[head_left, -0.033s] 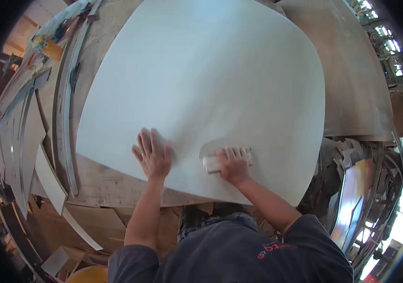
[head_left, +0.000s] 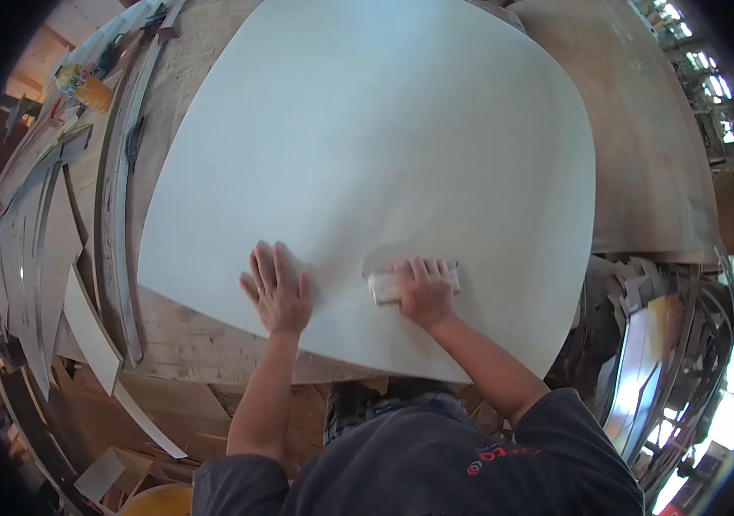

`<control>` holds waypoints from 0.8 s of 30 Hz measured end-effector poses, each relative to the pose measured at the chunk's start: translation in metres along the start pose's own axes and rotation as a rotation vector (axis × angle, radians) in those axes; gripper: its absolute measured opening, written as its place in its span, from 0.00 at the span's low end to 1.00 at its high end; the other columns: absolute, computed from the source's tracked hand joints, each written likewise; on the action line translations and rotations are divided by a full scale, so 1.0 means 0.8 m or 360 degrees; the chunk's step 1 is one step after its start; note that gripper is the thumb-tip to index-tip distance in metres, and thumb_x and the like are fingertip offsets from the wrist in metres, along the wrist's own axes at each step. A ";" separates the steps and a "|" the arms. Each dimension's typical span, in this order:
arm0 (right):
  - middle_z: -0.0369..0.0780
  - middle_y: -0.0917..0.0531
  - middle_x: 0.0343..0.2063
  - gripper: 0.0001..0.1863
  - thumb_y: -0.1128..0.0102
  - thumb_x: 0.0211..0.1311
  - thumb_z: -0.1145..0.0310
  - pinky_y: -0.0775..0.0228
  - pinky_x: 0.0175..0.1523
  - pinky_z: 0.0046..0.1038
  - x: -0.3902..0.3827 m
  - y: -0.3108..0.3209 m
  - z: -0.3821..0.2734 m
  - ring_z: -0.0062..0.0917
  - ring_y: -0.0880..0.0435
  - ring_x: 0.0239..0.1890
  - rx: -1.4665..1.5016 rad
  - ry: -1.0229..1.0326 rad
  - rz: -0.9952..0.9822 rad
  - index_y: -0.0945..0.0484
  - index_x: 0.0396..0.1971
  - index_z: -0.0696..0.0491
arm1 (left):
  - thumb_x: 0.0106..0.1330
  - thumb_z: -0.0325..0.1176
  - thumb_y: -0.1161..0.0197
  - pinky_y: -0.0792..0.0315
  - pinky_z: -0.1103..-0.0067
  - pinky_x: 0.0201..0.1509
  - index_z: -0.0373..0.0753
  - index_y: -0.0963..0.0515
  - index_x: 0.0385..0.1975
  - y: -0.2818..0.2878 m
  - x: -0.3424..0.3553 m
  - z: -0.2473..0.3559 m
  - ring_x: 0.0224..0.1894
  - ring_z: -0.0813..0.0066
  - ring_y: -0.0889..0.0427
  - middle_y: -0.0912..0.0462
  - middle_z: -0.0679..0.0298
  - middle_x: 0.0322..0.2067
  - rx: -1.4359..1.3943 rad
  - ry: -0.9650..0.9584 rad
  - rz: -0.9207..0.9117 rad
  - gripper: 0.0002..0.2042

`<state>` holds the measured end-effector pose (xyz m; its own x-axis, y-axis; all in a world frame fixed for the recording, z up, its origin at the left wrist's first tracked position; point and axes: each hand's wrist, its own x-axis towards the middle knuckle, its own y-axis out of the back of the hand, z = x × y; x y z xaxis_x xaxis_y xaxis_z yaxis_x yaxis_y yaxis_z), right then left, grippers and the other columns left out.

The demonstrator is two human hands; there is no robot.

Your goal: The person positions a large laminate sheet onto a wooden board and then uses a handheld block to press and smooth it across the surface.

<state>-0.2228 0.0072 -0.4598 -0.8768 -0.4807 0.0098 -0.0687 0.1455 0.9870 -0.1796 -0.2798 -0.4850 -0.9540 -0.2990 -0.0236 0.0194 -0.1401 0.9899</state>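
A large white sheet (head_left: 367, 120) with rounded far corners lies on the wooden worktable (head_left: 169, 348). My left hand (head_left: 277, 288) rests on its lower left part, fingers spread and holding nothing. To its right, my right hand (head_left: 423, 288) grips a pale rectangular block or pad (head_left: 382, 289) against the sheet, fingers wrapped over its top. The block's material is hard to make out.
Long strips (head_left: 135, 258) and pale offcuts (head_left: 88, 327) lie along the left. A yellow-orange container (head_left: 83, 86) stands at back left. A brown board (head_left: 651, 155) lies at right, with piled scraps (head_left: 633, 284) below it. More scraps lie below the table's edge.
My left hand shows slightly lower than a moment before, and my right hand with the block has shifted a little upward. The sheet appears almost unchanged.
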 end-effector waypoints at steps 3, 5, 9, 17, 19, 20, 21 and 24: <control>0.46 0.20 0.51 0.25 0.41 0.56 0.64 0.30 0.64 0.56 0.163 -0.010 0.059 0.45 0.21 0.56 -0.0120 -0.0133 0.0008 0.19 0.57 0.44 | 0.75 0.58 0.53 0.65 0.42 0.78 0.46 0.49 0.79 -0.002 0.004 -0.004 0.81 0.50 0.57 0.54 0.53 0.80 -0.0002 0.0001 -0.0067 0.37; 0.46 0.20 0.55 0.21 0.46 0.62 0.64 0.23 0.56 0.56 0.274 -0.018 0.119 0.48 0.23 0.62 -0.0205 -0.0188 0.0138 0.18 0.55 0.43 | 0.75 0.59 0.54 0.68 0.43 0.78 0.44 0.48 0.79 -0.004 0.005 -0.001 0.81 0.47 0.57 0.54 0.49 0.79 -0.0039 -0.0010 -0.0102 0.38; 0.43 0.20 0.54 0.16 0.45 0.63 0.65 0.21 0.57 0.48 0.481 0.013 0.183 0.44 0.20 0.58 -0.0296 -0.0344 0.0089 0.18 0.49 0.47 | 0.75 0.58 0.55 0.69 0.43 0.78 0.41 0.48 0.79 0.001 0.007 -0.003 0.81 0.46 0.58 0.54 0.48 0.79 -0.0075 0.0008 -0.0145 0.38; 0.41 0.19 0.55 0.20 0.45 0.60 0.65 0.21 0.56 0.47 0.560 0.021 0.175 0.41 0.19 0.59 -0.0291 -0.0471 0.0002 0.18 0.54 0.44 | 0.75 0.58 0.53 0.68 0.44 0.78 0.44 0.48 0.79 -0.007 0.002 -0.019 0.81 0.48 0.57 0.53 0.50 0.79 -0.0122 0.0032 -0.0136 0.38; 0.42 0.18 0.52 0.21 0.45 0.60 0.65 0.20 0.54 0.48 0.498 0.008 0.159 0.42 0.18 0.57 -0.0327 -0.0470 0.0042 0.19 0.54 0.43 | 0.77 0.57 0.55 0.67 0.43 0.78 0.47 0.49 0.79 -0.008 0.010 -0.008 0.81 0.49 0.57 0.54 0.52 0.80 -0.0135 -0.0043 -0.0094 0.36; 0.43 0.17 0.51 0.21 0.45 0.59 0.65 0.20 0.54 0.48 0.462 0.001 0.161 0.42 0.17 0.55 -0.0414 -0.0466 0.0137 0.18 0.53 0.44 | 0.77 0.57 0.56 0.67 0.44 0.79 0.48 0.50 0.80 -0.011 0.015 -0.001 0.81 0.50 0.57 0.54 0.53 0.80 -0.0119 -0.0074 -0.0074 0.36; 0.43 0.17 0.51 0.20 0.45 0.60 0.65 0.20 0.51 0.50 0.417 -0.004 0.124 0.43 0.18 0.55 -0.0274 -0.0420 -0.0015 0.18 0.52 0.43 | 0.77 0.58 0.56 0.67 0.44 0.79 0.49 0.50 0.80 -0.015 0.011 -0.004 0.82 0.51 0.58 0.54 0.54 0.80 -0.0077 -0.0064 -0.0067 0.35; 0.43 0.20 0.55 0.18 0.44 0.61 0.64 0.20 0.54 0.52 0.232 -0.038 0.028 0.47 0.21 0.59 -0.0325 -0.0186 0.0154 0.17 0.52 0.42 | 0.76 0.59 0.55 0.67 0.45 0.79 0.49 0.50 0.80 -0.023 0.008 -0.013 0.82 0.53 0.58 0.55 0.55 0.80 -0.0089 -0.0026 0.0010 0.36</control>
<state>-0.3939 -0.0669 -0.4914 -0.9245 -0.3682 0.0987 0.1052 0.0024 0.9944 -0.1828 -0.2885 -0.5045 -0.9585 -0.2847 -0.0145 0.0419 -0.1909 0.9807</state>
